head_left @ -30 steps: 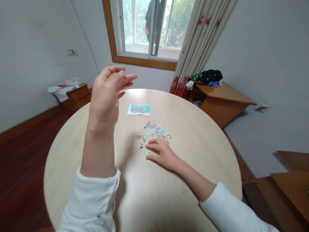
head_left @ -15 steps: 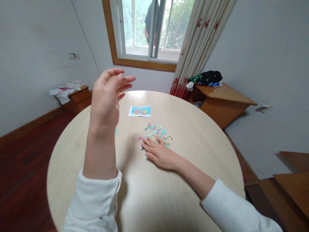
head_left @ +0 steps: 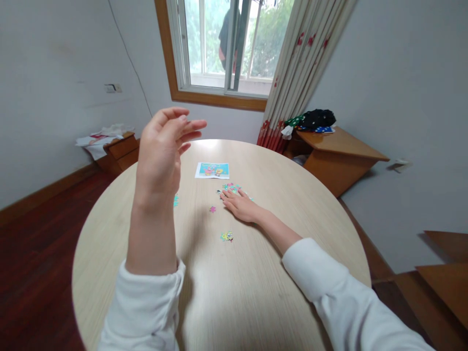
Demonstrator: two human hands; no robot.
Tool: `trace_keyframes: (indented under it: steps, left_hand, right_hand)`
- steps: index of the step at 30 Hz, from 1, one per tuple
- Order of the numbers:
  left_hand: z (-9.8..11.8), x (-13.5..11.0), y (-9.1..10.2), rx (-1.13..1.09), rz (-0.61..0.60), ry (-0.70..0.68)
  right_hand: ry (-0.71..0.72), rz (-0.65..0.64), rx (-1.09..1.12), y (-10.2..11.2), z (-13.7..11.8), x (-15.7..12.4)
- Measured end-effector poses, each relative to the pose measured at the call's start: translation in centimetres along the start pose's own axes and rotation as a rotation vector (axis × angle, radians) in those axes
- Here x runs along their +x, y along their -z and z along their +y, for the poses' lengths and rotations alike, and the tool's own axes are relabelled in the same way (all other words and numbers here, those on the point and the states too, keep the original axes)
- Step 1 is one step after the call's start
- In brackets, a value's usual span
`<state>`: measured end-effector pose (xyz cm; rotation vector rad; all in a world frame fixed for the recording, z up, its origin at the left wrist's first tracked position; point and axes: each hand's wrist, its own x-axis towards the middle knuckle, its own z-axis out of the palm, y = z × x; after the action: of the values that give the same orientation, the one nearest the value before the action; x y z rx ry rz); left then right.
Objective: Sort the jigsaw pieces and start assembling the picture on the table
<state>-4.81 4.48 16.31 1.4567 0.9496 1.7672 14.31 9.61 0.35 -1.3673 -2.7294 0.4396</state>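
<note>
My left hand (head_left: 161, 148) is raised above the round pale wooden table (head_left: 300, 204), fingers loosely spread and holding nothing. My right hand (head_left: 241, 204) lies flat, fingers stretched, on a heap of small colourful puzzle pieces (head_left: 231, 187), most of it hidden beneath the palm. A yellow-green piece (head_left: 227, 237) lies alone nearer to me. A pink piece (head_left: 212, 209) sits to the left of my right hand. A teal piece (head_left: 176, 200) peeks out beside my left wrist. A small printed picture card (head_left: 212, 170) lies beyond the heap.
A low wooden cabinet (head_left: 340, 153) with dark clothes on it stands at the right, by a curtain (head_left: 300, 63). Another low cabinet (head_left: 119, 148) with papers is at the left wall. The window (head_left: 230, 44) is behind the table. Dark red floor surrounds it.
My right hand has slid away from me across the table onto the heap of pieces, leaving the yellow-green piece behind. My left hand has stayed raised.
</note>
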Motion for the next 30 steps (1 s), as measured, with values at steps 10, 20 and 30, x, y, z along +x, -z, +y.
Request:
trace_keyframes:
  steps: [10, 20, 30]
  left_hand:
    - [0.3, 0.0, 0.1, -0.034, 0.011, 0.018]
    - [1.0, 0.0, -0.7, -0.130, 0.050, 0.029]
    - [1.0, 0.1, -0.9, -0.181, 0.003, -0.043]
  right_hand:
    - [0.160, 0.044, -0.011, -1.2, -2.1, 0.3]
    - [0.108, 0.105, -0.034, -0.6, -2.1, 1.3]
    - [-0.352, 0.249, 0.132, -0.9, 6.8, -5.1]
